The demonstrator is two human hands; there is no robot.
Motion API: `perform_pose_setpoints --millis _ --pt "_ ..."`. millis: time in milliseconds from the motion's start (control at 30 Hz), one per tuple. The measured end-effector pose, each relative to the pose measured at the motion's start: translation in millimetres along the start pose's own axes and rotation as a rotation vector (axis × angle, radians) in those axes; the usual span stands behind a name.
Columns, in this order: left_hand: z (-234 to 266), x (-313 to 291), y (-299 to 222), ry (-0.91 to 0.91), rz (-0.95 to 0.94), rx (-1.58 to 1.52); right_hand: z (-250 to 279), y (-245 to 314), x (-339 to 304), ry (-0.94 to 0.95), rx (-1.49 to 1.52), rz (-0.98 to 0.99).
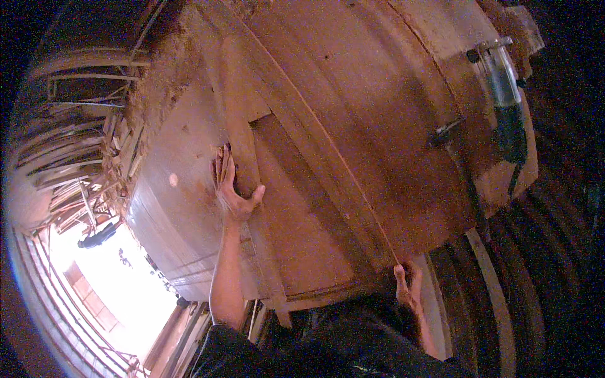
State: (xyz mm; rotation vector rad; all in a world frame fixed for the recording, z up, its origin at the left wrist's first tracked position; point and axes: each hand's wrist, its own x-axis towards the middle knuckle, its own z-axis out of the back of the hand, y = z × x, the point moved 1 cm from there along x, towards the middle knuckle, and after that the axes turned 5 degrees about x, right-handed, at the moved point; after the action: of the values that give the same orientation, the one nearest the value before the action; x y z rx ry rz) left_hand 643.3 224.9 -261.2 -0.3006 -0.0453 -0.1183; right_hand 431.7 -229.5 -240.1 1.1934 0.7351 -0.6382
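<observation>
My left hand (234, 192) lies with fingers stretched and thumb spread on a narrow wooden strip (230, 94) and the surface beside it. Nothing is held in it. At the near edge, my right hand (408, 286) is closed on the near end of a long wooden board (328, 170) with a bright straight edge. Its thumb is near that edge, and its other fingers are partly hidden. The board runs away from me across a broad brown wooden work surface (384, 88). A square-ended gap shows between strip and board.
A dark hammer-like tool (446, 131) lies to the right. Past it is a clear and dark green cylindrical thing (507, 101) with a crossbar top. Sawdust or shavings (170, 69) and stacked timber (69, 151) are at the far left. Bright daylight enters lower left.
</observation>
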Motion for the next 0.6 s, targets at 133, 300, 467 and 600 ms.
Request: perform_pose_setpoints --millis 133,300,467,600 --pt "0.5 -2.9 2.0 -0.005 0.012 -0.016 -7.3 34.2 -0.5 -0.107 0.122 0.003" --pt "0.3 -6.0 6.3 -0.024 -0.018 0.003 -4.5 22.3 -0.3 -0.047 0.118 0.017" --pt "6.4 0.7 -8.6 0.026 0.057 0.001 -0.9 9.3 -1.1 -0.029 0.084 -0.021" --pt "7.3 1.3 -9.6 0.028 0.063 0.005 -1.5 6.6 0.1 -0.032 0.087 0.004"
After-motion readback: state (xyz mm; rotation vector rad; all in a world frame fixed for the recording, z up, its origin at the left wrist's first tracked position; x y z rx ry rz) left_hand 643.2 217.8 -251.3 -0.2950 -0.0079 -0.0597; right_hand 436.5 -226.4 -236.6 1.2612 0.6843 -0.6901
